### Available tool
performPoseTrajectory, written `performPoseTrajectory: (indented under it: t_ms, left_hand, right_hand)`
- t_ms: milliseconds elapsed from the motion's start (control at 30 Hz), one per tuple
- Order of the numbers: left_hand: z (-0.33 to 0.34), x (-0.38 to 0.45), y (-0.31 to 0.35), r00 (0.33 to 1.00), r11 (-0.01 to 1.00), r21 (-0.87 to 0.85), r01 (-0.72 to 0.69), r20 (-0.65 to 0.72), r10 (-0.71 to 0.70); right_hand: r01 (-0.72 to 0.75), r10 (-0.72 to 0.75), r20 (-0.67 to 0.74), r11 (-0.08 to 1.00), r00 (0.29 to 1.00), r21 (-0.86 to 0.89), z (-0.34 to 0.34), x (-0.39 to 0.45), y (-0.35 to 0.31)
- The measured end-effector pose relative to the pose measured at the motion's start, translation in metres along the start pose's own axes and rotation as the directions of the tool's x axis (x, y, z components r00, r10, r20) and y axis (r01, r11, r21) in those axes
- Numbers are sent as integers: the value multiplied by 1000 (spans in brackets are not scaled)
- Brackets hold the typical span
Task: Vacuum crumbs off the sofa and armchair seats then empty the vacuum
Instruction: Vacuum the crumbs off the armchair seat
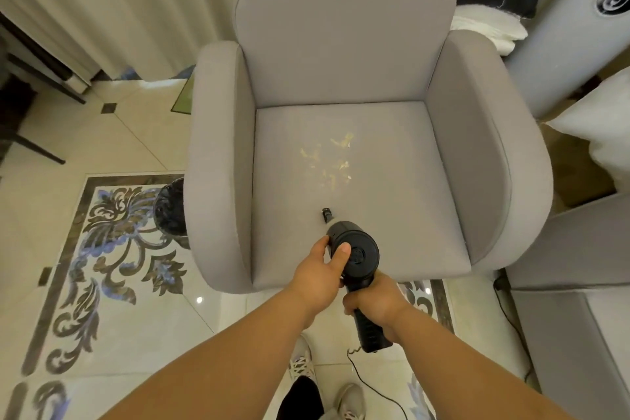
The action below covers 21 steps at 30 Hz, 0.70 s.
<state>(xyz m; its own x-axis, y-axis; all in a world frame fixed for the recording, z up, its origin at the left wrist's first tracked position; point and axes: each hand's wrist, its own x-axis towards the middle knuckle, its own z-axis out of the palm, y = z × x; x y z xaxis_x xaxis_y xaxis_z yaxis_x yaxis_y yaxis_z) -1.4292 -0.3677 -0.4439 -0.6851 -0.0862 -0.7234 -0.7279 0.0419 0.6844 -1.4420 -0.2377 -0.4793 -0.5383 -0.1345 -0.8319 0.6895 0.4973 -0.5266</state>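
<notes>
A grey armchair (392,215) stands in front of me. Pale yellow crumbs (329,155) lie scattered on the middle of its seat. A black handheld vacuum (359,252) hovers over the front of the seat, its small nozzle pointing toward the crumbs, a short way from them. My right hand (375,303) grips the vacuum's handle from the right. My left hand (324,264) holds the round body from the left, thumb lying across its top. A thin black cord (371,382) trails from the handle's base down to the floor.
A black bin (170,211) stands on the patterned tile floor at the armchair's left arm. A grey sofa (572,300) is at the right, with white pillows (600,126) behind it. Curtains hang at the back left. My shoes are below.
</notes>
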Motion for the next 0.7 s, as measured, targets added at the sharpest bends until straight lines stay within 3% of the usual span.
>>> performPoseTrajectory:
  t_ms: [300, 467, 700]
  left_hand:
    - [-33, -11, -38, 982, 994, -105, -19, -191, -1]
    - [-8, -3, -41, 992, 998, -56, -34, -124, 26]
    - [14, 1, -20, 998, 992, -125, -22, -58, 15]
  right_hand:
    - [88, -76, 107, 990, 991, -114, 50, 16, -5]
    - [40, -41, -5, 995, 999, -92, 29, 18, 16]
    - [38, -46, -96, 996, 994, -87, -1, 9, 11]
